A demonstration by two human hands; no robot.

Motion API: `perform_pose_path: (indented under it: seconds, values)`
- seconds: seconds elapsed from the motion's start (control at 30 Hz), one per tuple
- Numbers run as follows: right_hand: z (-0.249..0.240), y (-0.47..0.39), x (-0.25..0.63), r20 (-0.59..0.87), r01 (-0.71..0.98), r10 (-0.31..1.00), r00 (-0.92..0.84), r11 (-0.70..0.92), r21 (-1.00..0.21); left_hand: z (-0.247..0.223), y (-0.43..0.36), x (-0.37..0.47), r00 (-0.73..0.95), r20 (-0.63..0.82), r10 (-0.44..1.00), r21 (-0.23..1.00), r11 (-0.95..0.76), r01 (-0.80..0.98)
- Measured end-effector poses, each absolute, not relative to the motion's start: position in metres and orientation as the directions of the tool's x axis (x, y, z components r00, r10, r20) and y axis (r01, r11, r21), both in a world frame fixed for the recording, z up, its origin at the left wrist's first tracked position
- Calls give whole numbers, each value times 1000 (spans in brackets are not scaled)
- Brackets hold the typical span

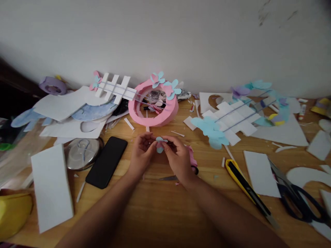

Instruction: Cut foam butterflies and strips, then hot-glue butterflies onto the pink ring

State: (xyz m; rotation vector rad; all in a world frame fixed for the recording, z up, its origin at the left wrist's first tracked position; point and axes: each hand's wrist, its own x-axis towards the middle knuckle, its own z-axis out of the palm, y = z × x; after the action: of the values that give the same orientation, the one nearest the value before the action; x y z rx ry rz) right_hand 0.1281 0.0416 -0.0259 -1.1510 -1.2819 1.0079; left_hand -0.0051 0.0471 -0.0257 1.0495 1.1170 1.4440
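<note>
Between my two hands is a small paper flower [160, 144] in pale blue and pink. My left hand [143, 151] pinches its left side with thumb and fingers. On the other side my right hand [176, 155] grips it, thumb on the front. Partly hidden under my right hand lie small scissors [168, 178] and a scrap of pink paper [191, 156]. Just beyond my hands stands a pink ring [153, 121] with blue and pink paper flowers [172, 89] on its rim.
A black phone [106, 162] and a round metal tin [82, 154] lie left. To the right are a yellow box cutter [248, 187], large scissors [297, 196] and a white fence piece with blue flowers [210, 131]. A white board [51, 187] rests at front left.
</note>
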Motion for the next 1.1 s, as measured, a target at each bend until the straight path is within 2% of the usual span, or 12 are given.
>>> perform_pose_path:
  seconds: [0.13,0.23,0.4,0.73,1.1]
  values:
    - [-22,43,126,55,-68,990,130,64,-996,-28,47,-3,-40,26,999,991,-31,-133]
    - [-22,44,124,11,-151,992,125,30,-988,-30,46,-5,-47,-26,999,998,23,-62]
    - [-27,44,124,4,-89,994,113,14,-996,-29,46,-8,-154,-64,986,987,39,-155]
    - [-31,44,125,-7,-55,995,100,-2,-998,-25,45,-6,-133,-70,989,980,42,-197]
    - [-30,43,123,29,-72,997,66,33,-997,-23,45,-7,-141,-80,987,991,64,-114]
